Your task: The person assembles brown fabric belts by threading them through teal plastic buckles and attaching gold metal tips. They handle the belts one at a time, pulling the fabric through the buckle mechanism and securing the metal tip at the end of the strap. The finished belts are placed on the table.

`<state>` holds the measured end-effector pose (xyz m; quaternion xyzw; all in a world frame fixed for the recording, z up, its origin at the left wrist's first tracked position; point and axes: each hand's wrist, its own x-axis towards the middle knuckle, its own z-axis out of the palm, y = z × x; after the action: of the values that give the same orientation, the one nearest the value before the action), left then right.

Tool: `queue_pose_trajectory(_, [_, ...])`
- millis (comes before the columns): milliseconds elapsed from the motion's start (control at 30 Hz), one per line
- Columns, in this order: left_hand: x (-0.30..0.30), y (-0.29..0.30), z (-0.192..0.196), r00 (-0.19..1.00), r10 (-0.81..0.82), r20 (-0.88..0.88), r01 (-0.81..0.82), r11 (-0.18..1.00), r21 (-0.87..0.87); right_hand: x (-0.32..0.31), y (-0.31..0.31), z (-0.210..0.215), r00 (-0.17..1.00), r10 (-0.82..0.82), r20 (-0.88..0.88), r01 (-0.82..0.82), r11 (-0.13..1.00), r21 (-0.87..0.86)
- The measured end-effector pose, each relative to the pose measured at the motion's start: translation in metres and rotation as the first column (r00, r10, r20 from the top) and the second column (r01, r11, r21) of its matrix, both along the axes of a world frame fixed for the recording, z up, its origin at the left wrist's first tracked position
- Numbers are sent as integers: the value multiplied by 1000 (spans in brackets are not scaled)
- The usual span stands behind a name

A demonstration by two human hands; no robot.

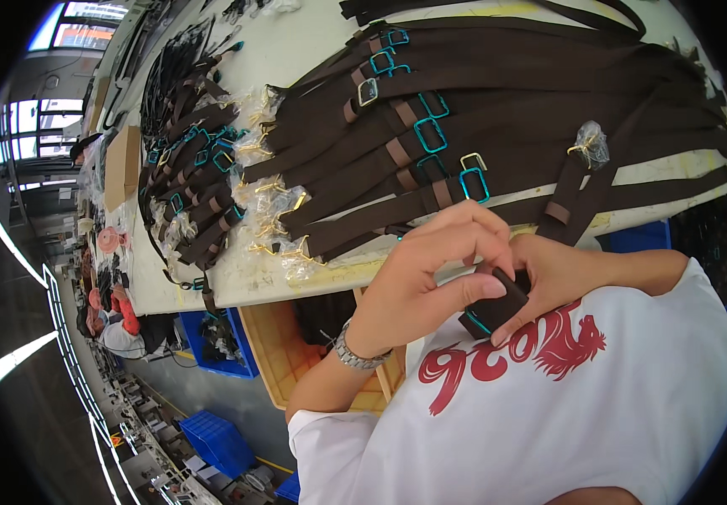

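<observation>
Close in front of my chest, both hands work on one dark brown webbing strap point(512, 296), folded over, with a bit of teal metal at its lower end. My left hand point(431, 269), with a metal watch at the wrist, pinches the strap's upper edge between thumb and fingers. Wrapped round the strap from the other side is my right hand point(559, 271), thumb along its lower edge. Just beyond, many brown straps point(540, 105) lie across the table, fitted with teal buckles point(430, 135) and brown loops. Gold hooks in clear plastic point(275, 210) sit at their left ends.
The pale table point(296, 290) has its near edge just before me. Darker straps with teal buckles point(204, 151) are heaped at the left. Below stand a yellow crate point(271, 353) and blue crates point(216, 442). A cardboard box point(122, 168) stands at the far left.
</observation>
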<state>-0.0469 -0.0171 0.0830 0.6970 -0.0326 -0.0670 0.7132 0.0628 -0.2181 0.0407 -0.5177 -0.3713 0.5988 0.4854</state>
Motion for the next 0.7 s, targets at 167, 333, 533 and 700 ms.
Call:
queue_pose_trajectory(167, [-11, -8, -21, 998, 12, 60, -16, 998, 62, 6, -1, 5, 994, 64, 84, -58, 995, -83])
queue_pose_trajectory(333, [-26, -2, -6, 966, 256, -42, -253, 892, -376, 43, 8, 0, 970, 13, 243, -59, 981, 183])
queue_pose_trajectory(533, [-33, 0, -18, 923, 367, -113, -381, 844, -377, 92, 7, 21, 750, 24, 661, -188, 966, 178])
queue_pose_trajectory(700, [-22, 3, -20, 953, 296, -67, -303, 931, -202, 106, 3, 33, 797, 93, 597, -213, 968, 133])
